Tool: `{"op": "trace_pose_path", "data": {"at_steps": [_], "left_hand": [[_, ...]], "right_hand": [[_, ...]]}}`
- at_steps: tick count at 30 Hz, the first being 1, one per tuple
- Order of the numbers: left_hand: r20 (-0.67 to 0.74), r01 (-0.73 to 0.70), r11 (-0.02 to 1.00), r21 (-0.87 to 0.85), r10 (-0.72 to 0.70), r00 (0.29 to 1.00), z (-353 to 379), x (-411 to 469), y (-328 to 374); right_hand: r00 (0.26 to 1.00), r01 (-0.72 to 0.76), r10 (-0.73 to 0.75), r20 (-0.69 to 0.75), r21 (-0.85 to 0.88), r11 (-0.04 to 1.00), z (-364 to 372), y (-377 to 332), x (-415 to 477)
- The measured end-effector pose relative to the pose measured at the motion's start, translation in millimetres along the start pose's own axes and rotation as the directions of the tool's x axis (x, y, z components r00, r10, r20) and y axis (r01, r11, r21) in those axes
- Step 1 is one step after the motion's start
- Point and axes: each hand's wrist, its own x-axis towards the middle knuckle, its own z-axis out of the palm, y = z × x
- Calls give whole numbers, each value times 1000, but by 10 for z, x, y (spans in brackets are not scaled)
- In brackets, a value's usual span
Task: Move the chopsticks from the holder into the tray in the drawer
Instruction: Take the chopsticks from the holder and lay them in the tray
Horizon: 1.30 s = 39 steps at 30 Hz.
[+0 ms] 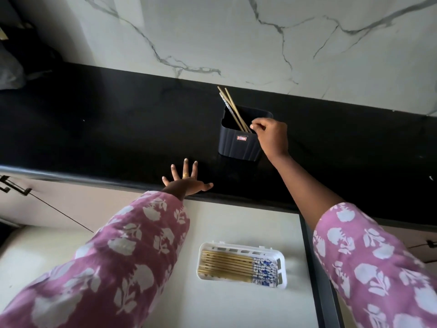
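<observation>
At the black holder (238,143) on the counter (118,129), my right hand (272,138) pinches the leaning chopsticks (236,107), lower ends hidden inside; my left hand (186,183) lies spread flat; the tray (283,271) below holds more.

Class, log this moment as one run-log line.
left hand: flat on counter | right hand: pinches chopsticks in holder | tray in drawer: holds a row

Right hand (269,136) pinches chopsticks (233,110) in the holder (238,147).
</observation>
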Motion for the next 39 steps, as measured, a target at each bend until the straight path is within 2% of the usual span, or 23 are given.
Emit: {"op": "trace_pose_path", "data": {"at_steps": [4,7,13,17,23,29,33,39], "left_hand": [[-1,4,1000,10,-4,1000,1,20,1],[-13,15,1000,26,-15,1000,11,30,9],[-8,17,1000,17,-17,1000,11,39,17],[2,11,1000,13,-11,1000,-1,31,12],[1,11,1000,7,-11,1000,19,48,11],[-2,5,1000,0,-5,1000,36,66,1],[-6,5,1000,1,-5,1000,44,59,-6],[-19,1,1000,-2,-1,1000,71,62,-10]], "right_hand": [[954,-270,271,125,-24,963,265,32,410],[898,-364,390,205,-156,918,430,34,628],[874,-333,415,254,-310,890,670,6,752],[868,-323,410,282,-308,895,673,12,755],[914,-293,352,205,-270,917,591,-78,734],[968,-248,251,27,-66,966,300,-227,781],[974,-204,208,-87,61,977,18,-333,748],[954,-196,232,-190,190,962,-388,-400,560]]}}
